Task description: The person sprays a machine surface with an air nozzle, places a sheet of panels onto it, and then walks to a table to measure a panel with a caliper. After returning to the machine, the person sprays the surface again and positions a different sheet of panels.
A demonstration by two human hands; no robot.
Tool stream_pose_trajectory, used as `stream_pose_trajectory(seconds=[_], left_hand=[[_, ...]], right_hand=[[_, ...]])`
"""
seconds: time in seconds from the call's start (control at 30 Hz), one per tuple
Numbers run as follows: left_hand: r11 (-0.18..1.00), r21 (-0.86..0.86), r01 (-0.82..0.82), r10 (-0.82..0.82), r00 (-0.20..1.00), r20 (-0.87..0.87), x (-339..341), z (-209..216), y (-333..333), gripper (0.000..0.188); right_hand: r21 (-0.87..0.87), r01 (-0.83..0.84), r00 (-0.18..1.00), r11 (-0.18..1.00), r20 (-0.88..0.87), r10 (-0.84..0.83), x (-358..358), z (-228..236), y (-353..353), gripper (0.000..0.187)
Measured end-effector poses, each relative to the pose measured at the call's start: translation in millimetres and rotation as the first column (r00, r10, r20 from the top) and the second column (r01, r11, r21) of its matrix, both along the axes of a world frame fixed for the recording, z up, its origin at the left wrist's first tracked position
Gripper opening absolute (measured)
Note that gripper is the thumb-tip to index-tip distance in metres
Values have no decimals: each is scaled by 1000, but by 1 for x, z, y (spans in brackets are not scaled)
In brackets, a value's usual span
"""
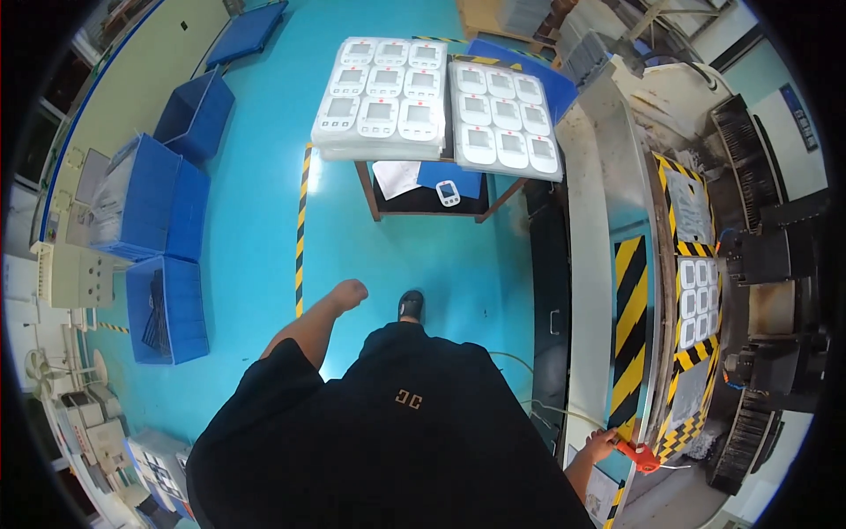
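My left hand [351, 294] hangs over the floor in front of me, its fingers curled in and nothing seen in them. Off to the right, my right hand [601, 444] grips the near end of a red air blow gun [644, 458]. Its thin nozzle points right, over the striped edge of the machine bed. A pale hose [573, 413] runs to the gun from the left. On the machine bed lies a clear sheet of several white device covers [699, 303], apart from my hands.
Ahead, a small table carries a left stack [381, 110] and a right stack [502, 119] of similar sheets; one loose cover [448, 193] rests on its lower shelf. Blue bins [167, 309] stand along the left. Dark machine parts [775, 256] line the far right.
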State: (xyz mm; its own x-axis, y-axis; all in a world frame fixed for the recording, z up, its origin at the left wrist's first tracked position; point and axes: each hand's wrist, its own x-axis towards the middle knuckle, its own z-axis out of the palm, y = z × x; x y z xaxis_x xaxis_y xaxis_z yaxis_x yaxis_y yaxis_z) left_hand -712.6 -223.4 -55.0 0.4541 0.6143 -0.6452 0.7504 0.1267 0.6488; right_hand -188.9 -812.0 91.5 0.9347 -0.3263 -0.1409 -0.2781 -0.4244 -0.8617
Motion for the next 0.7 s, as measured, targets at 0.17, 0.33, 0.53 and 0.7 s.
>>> stream_pose_trajectory(seconds=[0.17, 0.33, 0.53, 0.7], left_hand=[[985, -95, -145, 146, 989, -4, 0, 20, 15, 33], [985, -150, 90, -108, 988, -115, -19, -13, -17, 30], [974, -191, 117, -159, 963, -216, -32, -11, -46, 30], [983, -157, 99, -128, 975, -181, -48, -31, -19, 29]], right_hand=[[-68, 19, 1000, 997, 0, -19, -2, -1, 6, 52], [-131, 43, 995, 991, -88, -54, -1, 3, 7, 46], [-50, 128, 983, 991, -122, -133, -1, -3, 9, 44], [-19, 149, 982, 989, -113, -150, -5, -3, 11, 45]])
